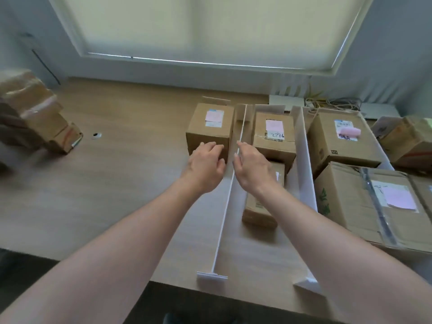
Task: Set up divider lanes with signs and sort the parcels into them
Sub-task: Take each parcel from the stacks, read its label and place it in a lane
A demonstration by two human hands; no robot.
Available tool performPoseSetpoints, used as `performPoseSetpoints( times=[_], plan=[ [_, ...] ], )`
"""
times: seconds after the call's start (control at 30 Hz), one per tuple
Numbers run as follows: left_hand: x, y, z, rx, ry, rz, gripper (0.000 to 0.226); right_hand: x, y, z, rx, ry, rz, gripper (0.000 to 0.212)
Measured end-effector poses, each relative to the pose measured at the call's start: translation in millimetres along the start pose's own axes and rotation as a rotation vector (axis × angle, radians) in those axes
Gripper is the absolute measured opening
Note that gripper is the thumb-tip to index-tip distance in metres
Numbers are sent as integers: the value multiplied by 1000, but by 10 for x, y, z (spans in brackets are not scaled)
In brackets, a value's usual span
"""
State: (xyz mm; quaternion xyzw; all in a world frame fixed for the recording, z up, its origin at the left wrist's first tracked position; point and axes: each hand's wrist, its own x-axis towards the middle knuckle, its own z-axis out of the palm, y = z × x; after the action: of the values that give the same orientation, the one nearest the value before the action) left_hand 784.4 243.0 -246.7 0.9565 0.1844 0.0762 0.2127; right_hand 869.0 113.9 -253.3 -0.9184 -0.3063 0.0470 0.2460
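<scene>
Two bare forearms reach forward from the near edge of a wooden table (117, 183), seen from a head-worn camera looking down. Between them a thin white divider (228, 202) stands on edge, running from a flat foot at the near edge toward the far edge, where a window with a drawn blind fills the wall.

Left hand (205, 166): fingers loosely bent and spread, resting against the near face of a small parcel (210, 129) just left of the divider; it grips nothing. Judging by the pose, it is nudging that box snug into its lane.

Right hand (253, 169): also relaxed and part open, fingertips at the divider's top edge, holding nothing firmly; whether they touch it cannot be told. It seems to steady the thin wall so it stays upright.

Right of that divider, a labelled parcel (273, 139) sits toward the far edge, with a lower box (261, 206) nearer, partly under the right wrist. A second white divider (304, 160) walls off the next lane, which holds two large boxes (343, 139), one behind the other. Each carries a pink note, likely its sorting mark.

Unsorted cartons (35, 113) are heaped at the table's left edge, well apart from the lanes, so sorting looks unfinished
</scene>
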Motion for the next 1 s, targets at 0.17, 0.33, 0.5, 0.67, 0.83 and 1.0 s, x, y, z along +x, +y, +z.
performPoseSetpoints(
  times=[0.17, 0.33, 0.5, 0.67, 0.83, 1.0],
  plan=[
    [-338, -446, -953, 49, 146, -63, 52, -40, -1065, -341, -84, 69, -156, 52],
    [-829, -1005, -1963, 95, 241, -131, 70, -123, -2195, -358, -96, 140, -287, 60],
    [-1584, -1769, -2812, 170, 293, -209, 62, -340, -3461, -101, -86, 137, -388, 66],
    [-2336, -2759, -3481, 228, 317, -314, 57, -594, -4686, 338, -30, 122, -468, 68],
    [-2829, -3677, -3971, 231, 355, -368, 56, -698, -5652, 799, -21, 93, -543, 61],
    [-3027, -4636, -4321, 233, 382, -446, 55, -525, -6513, 1458, -26, 38, -601, 57]
  ],
)
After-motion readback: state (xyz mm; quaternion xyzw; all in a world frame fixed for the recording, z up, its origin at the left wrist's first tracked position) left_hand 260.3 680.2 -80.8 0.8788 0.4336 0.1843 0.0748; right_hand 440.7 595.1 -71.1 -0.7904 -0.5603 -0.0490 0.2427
